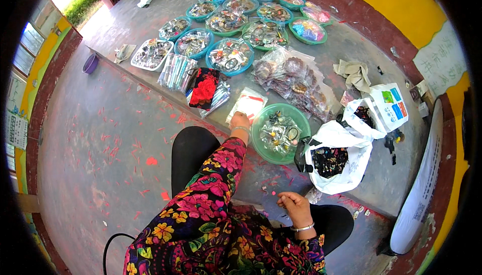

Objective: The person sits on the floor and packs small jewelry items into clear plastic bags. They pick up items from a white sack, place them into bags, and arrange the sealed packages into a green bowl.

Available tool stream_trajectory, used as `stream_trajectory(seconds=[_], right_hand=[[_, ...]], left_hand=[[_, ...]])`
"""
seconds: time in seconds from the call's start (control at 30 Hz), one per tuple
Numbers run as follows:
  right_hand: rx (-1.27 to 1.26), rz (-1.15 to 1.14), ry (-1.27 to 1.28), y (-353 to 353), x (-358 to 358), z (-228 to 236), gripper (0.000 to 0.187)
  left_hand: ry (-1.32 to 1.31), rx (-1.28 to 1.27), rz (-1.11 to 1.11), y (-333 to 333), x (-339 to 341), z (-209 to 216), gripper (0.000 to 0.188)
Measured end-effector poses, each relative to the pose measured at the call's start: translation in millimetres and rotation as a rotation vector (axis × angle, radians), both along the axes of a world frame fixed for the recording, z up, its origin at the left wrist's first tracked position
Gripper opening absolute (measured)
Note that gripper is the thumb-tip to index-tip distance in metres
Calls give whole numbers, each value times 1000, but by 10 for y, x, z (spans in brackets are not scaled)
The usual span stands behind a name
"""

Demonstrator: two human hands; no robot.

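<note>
My left hand reaches forward to the near edge of a stack of small clear plastic bags with red markings. Its fingers are closed at the edge of the stack, pinching a bag. Right of it stands a green plastic basin holding small bagged trinkets. My right hand, with a bracelet at the wrist, hovers over my lap with curled fingers and thumb pressed together. Whatever lies between them, if anything, is too small to make out. A white sack of small dark pieces stands open nearby.
Several basins of bagged goods cover the raised floor ahead. Bagged beaded bracelets lie in a heap beyond the green basin. A second white bag and a crumpled cloth are at right. A purple bowl sits far left.
</note>
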State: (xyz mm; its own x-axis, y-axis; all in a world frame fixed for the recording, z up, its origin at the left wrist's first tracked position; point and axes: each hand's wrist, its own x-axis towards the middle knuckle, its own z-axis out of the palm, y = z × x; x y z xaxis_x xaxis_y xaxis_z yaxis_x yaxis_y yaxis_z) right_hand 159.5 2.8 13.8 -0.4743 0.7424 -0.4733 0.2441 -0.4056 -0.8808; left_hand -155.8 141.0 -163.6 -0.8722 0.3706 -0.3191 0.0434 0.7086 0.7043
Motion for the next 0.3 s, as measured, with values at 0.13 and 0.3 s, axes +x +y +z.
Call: stream_trajectory(seconds=[0.13,0.3], right_hand=[[30,34,-20,-14,-4,45,15],[67,44,-4,-22,-6,62,16]], left_hand=[[156,17,-86,-61,33,237,18],[304,318,-45,63,2,291,23]])
